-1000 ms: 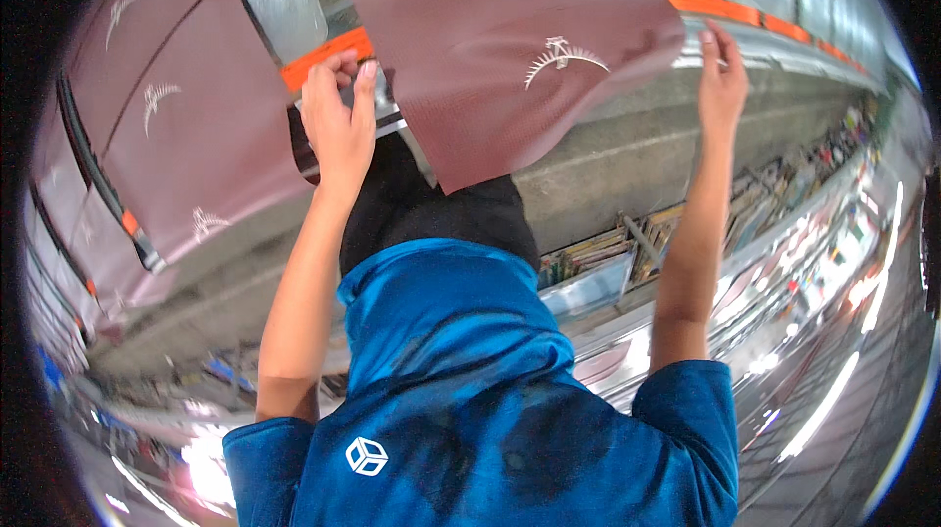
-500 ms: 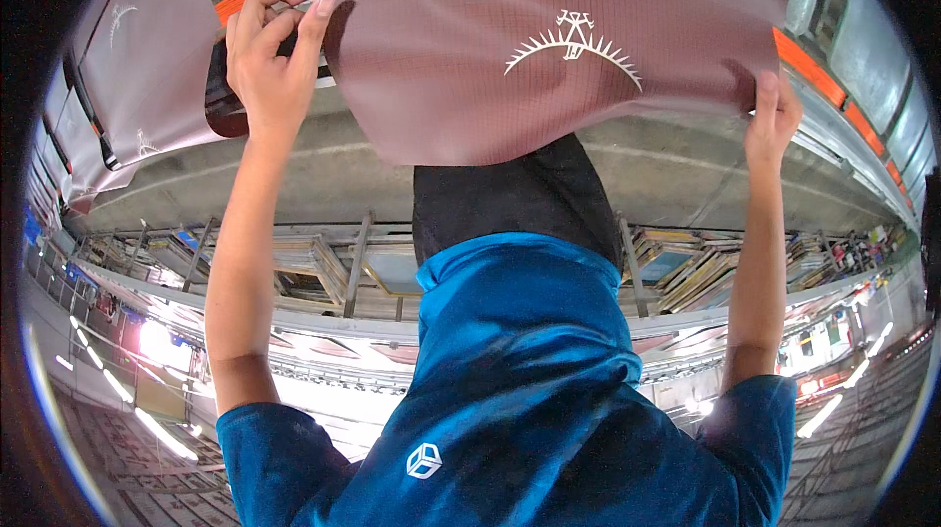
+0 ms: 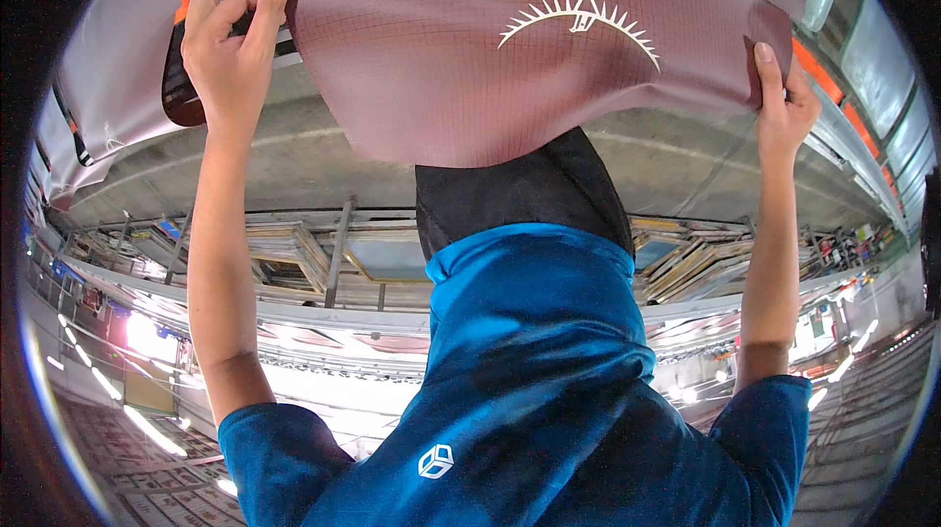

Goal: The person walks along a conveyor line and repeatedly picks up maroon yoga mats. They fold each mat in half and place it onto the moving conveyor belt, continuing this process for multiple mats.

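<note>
A maroon fabric panel (image 3: 421,56) with a fine grid texture is spread between my hands, its near edge sagging in a curve. A white spiky arc with a small figure (image 3: 582,22) is printed on it. My left hand (image 3: 230,56) is closed in a pinch at the panel's left edge, thumb and fingertips together. At the right edge my right hand (image 3: 786,110) grips the cloth, its thumb on top and the other fingers partly hidden behind. The panel's far part runs out of view at the top.
Another maroon panel (image 3: 118,56) with a faint white print hangs over the surface at the left. Orange strips (image 3: 818,71) and a metal rail lie beyond my right hand. Stacked flat frames (image 3: 686,267) stand on racks below, above a concrete floor (image 3: 333,150).
Both hands have moved slightly farther away and apart, the left one to the left and the right one to the right. The panel went with them and looks more tautly stretched.
</note>
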Tool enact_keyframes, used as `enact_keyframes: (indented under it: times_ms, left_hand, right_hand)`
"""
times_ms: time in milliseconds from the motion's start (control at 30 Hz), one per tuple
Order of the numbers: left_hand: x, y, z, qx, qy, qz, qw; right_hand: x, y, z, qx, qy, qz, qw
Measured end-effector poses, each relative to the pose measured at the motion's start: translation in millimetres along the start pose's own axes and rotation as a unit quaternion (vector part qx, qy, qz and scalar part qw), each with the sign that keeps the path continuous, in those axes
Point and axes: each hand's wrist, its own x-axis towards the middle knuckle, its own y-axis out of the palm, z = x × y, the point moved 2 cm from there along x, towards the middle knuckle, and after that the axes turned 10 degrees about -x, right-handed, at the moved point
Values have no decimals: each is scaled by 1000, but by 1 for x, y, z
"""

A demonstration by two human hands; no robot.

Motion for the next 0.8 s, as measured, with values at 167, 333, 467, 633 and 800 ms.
enact_keyframes:
  times_ms: [167,333,467,633,800]
  left_hand:
    - [-1,-3,-2,35,8,20,999]
    - [-2,-2,-3,5,-18,17,1000]
    - [-2,-3,-1,2,-19,24,1000]
    - [-1,-5,-2,23,-3,40,999]
    - [-3,-4,-2,29,-14,33,999]
  right_hand:
    - [0,-2,0,-20,-13,7,1000]
    - [-1,0,1,-7,-19,4,1000]
    - [0,1,1,-4,-17,1,1000]
    - [0,0,0,-13,-29,5,999]
    - [0,0,3,-18,-26,9,999]
